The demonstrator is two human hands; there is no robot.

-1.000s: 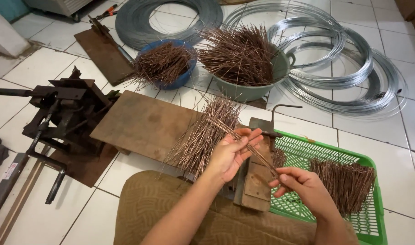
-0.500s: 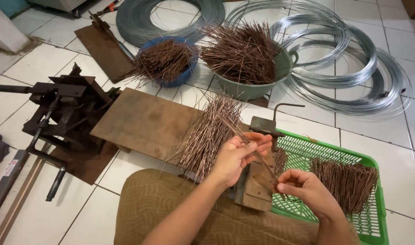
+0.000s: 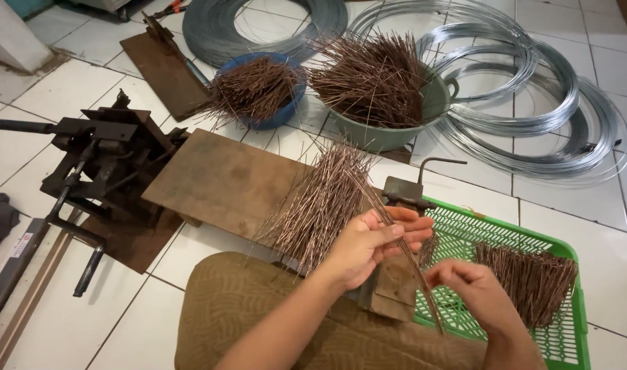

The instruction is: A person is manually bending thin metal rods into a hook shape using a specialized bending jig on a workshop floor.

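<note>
Two hands: both pinch thin copper-coloured wire rods (image 3: 402, 253) over the small metal jig (image 3: 395, 274).
Left hand (image 3: 368, 243): fingers clenched lightly on the rods' upper part; a second ago it sat slightly higher.
Right hand (image 3: 474, 291): fingertips grasping the lower ends, now drawn closer in.
Rods: slanting down toward the green basket (image 3: 574, 342).
Supply: loose rod pile (image 3: 313, 205) on the wooden board (image 3: 224, 181).
</note>
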